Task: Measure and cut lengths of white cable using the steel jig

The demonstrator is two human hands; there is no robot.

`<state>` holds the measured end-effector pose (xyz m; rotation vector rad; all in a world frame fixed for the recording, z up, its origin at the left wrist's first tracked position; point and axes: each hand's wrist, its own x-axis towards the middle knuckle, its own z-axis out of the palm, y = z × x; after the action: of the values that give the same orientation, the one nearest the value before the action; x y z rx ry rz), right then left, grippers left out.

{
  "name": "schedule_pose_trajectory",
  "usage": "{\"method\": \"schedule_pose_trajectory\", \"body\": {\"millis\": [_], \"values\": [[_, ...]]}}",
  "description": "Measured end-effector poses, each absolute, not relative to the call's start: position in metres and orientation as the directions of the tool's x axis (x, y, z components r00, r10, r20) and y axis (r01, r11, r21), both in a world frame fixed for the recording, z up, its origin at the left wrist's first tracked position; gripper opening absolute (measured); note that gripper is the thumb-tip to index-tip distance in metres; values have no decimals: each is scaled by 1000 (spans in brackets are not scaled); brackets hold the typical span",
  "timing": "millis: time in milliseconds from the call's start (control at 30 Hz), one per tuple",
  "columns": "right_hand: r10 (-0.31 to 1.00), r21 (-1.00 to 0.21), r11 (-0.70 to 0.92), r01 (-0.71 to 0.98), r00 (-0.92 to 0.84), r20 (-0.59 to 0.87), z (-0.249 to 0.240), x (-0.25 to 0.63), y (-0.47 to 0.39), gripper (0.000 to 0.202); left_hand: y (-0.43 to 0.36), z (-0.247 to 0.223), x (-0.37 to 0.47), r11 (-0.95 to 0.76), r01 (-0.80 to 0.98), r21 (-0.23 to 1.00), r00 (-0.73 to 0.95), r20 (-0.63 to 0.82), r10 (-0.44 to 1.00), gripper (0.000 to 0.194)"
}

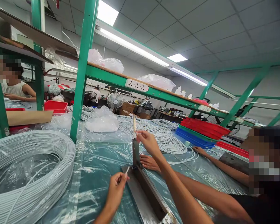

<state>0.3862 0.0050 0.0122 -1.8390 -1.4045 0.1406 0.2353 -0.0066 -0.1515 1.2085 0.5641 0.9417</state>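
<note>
My left hand [116, 188] is closed in a pinch on a thin white stick-like piece [127, 170], low and left of a metal fixture [149, 194]. The fixture has a long dark bar and an upright metal post [135, 152] at its far end. At the post's top, my right hand [148, 142] is closed, its fingertips beside a narrow pale strip [134, 123] that stands up there. A small white bit shows at those fingertips, too small to name. Below it, a co-worker's hand [149, 163] rests against the post.
A large coil of grey-white cable [67, 168] lies at left, with more cable coils [154, 133] behind the fixture. Stacked red, green and blue trays [200, 132] stand at right, near the co-worker's other hand [200, 151]. A green shelf post [80, 77] rises at left. Clear plastic covers the table.
</note>
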Motion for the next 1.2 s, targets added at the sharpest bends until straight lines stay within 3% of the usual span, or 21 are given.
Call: {"method": "schedule_pose_trajectory", "body": {"millis": [67,167,200,267,367,433,567,667,833,1000,1100,1200], "values": [[929,-685,-51,727,286,234,-3,364,-41,35,-7,-136,228,117,-377,919,486,89,869,64],[976,-782,-183,596,14,-217,-48,332,-100,35,-16,-111,219,187,-517,835,438,70,896,58],[967,-789,-210,578,5,-254,-68,322,-112,42,-22,-103,218,212,-560,801,434,65,899,56],[973,-805,-165,569,-40,-228,-106,304,-125,48,-34,-88,218,264,-633,727,445,63,893,53],[974,-960,-101,260,-171,-149,-145,286,-125,53,-53,-70,222,328,-683,652,489,75,869,51],[987,-992,-93,85,-120,-102,-151,283,-124,58,-62,-63,221,293,-645,705,526,131,841,49],[986,-998,-34,-57,162,-42,-131,299,-138,55,-67,-63,206,-48,-361,931,651,288,703,49],[949,-996,-19,-84,312,-44,-115,316,-155,47,-59,-72,192,-208,-157,965,761,253,598,50],[911,-981,-17,-193,402,-95,-109,318,-167,48,-46,-82,187,-36,-187,982,868,182,463,71],[896,-960,118,-255,443,-8,-91,297,-148,37,-45,-75,184,22,-126,992,976,120,181,56],[814,-964,209,-163,576,79,-88,279,-144,58,-34,-60,169,172,-218,961,913,139,383,48],[747,-968,246,-54,647,153,-111,242,-147,51,-18,-37,147,376,-564,735,734,236,637,27]]}}
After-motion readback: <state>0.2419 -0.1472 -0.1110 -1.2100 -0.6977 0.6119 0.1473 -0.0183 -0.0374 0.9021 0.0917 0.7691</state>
